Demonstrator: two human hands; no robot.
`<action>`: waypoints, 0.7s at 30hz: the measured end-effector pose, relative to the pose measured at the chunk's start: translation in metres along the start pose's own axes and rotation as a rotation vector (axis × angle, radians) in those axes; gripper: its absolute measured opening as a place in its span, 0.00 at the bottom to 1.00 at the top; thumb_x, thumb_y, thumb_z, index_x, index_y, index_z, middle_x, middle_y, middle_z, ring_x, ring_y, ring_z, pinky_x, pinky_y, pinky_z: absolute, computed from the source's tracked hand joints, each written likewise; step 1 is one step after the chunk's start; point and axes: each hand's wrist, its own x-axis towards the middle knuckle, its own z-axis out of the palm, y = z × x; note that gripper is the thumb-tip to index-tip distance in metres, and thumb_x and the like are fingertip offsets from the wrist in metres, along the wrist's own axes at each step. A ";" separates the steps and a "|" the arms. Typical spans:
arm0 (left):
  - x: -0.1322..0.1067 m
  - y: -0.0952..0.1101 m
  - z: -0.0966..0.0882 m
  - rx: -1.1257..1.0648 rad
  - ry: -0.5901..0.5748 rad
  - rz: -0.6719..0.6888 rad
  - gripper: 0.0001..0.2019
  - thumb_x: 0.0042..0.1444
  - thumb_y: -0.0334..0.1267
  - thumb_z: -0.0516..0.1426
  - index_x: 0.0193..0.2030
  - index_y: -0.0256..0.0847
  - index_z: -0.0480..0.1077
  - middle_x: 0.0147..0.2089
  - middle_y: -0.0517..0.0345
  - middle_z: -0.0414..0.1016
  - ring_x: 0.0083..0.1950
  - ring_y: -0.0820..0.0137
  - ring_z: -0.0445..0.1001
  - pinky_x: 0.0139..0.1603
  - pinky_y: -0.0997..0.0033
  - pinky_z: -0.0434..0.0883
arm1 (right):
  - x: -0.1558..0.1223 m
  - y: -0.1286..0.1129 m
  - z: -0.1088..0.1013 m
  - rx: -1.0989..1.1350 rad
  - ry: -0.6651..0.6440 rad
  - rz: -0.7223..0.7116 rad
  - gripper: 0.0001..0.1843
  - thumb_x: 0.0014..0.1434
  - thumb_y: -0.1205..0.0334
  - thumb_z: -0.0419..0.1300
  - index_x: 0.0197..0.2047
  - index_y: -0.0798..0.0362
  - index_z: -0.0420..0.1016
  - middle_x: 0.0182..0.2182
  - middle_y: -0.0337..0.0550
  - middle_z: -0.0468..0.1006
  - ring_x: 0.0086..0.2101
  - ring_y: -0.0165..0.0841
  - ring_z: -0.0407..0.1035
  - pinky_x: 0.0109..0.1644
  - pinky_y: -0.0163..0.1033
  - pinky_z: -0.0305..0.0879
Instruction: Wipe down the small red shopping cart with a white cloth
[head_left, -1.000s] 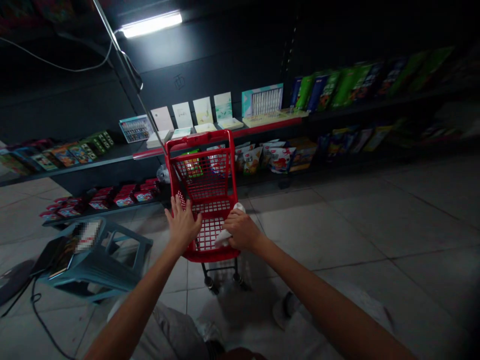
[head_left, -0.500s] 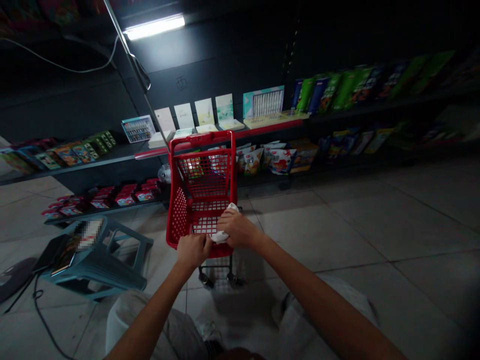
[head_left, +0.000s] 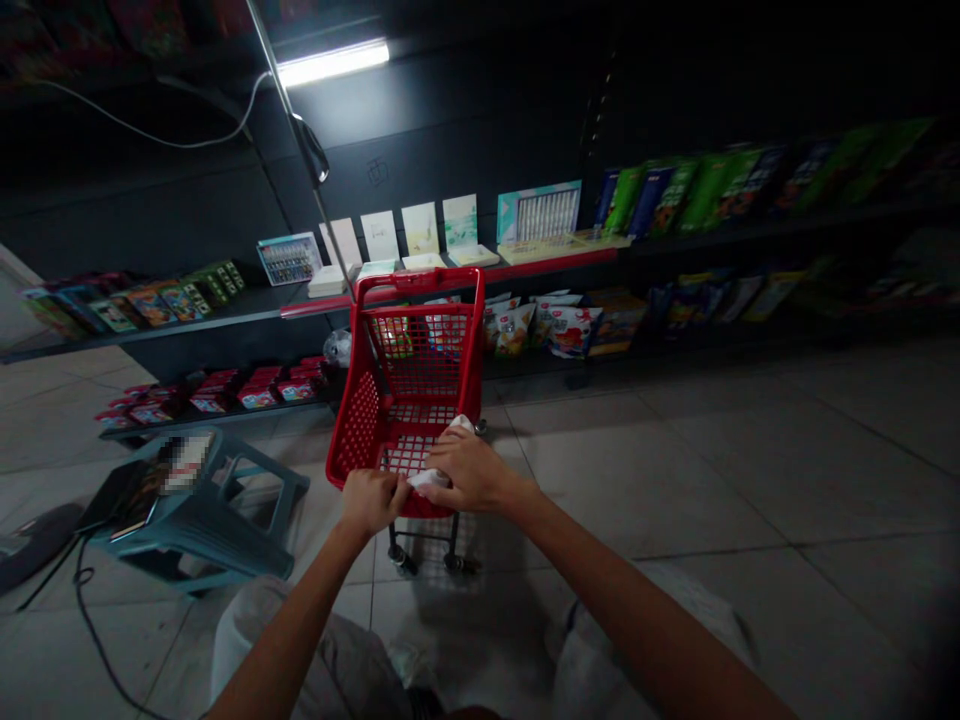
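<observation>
1. Red shopping cart (head_left: 351,428): stands on the tiled floor (head_left: 600,450) between me and the stocked shelf (head_left: 555,263), its near end towards me, presumably for easy reach.
2. My right hand (head_left: 474,470): fingers closed around a white cloth (head_left: 427,479), bunched at the near right edge, probably to hold it against the plastic.
3. My left hand (head_left: 372,500): fingers curled over the near edge, apparently steadying the cart; whether they also pinch the cloth, I cannot tell.

One cart (head_left: 354,425), two hands (head_left: 370,500), one cloth (head_left: 428,480)
Behind the cart: four upright booklets (head_left: 421,229), two boxed sets (head_left: 539,213), one lit tube (head_left: 334,63); left of it, one stool (head_left: 206,515).
</observation>
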 end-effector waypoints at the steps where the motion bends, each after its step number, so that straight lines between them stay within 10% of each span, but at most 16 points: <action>1: -0.002 -0.003 0.001 -0.002 0.002 0.009 0.29 0.71 0.47 0.42 0.26 0.43 0.76 0.31 0.47 0.81 0.34 0.63 0.79 0.35 0.66 0.62 | 0.002 -0.004 0.002 -0.010 -0.002 0.011 0.24 0.69 0.45 0.55 0.33 0.54 0.80 0.34 0.47 0.83 0.39 0.38 0.73 0.57 0.47 0.57; 10: -0.021 -0.049 0.012 -0.022 0.172 0.059 0.26 0.69 0.44 0.44 0.20 0.43 0.69 0.24 0.50 0.75 0.29 0.66 0.74 0.36 0.66 0.63 | 0.021 -0.016 0.036 -0.097 0.081 -0.082 0.16 0.70 0.56 0.54 0.37 0.53 0.80 0.39 0.46 0.84 0.43 0.38 0.72 0.59 0.47 0.56; 21: -0.037 -0.075 0.010 -0.044 0.212 0.250 0.22 0.67 0.39 0.46 0.20 0.43 0.63 0.22 0.55 0.73 0.26 0.69 0.69 0.33 0.65 0.60 | 0.043 0.028 0.025 -0.120 0.178 0.000 0.20 0.73 0.55 0.51 0.35 0.54 0.78 0.36 0.45 0.82 0.40 0.35 0.70 0.55 0.42 0.55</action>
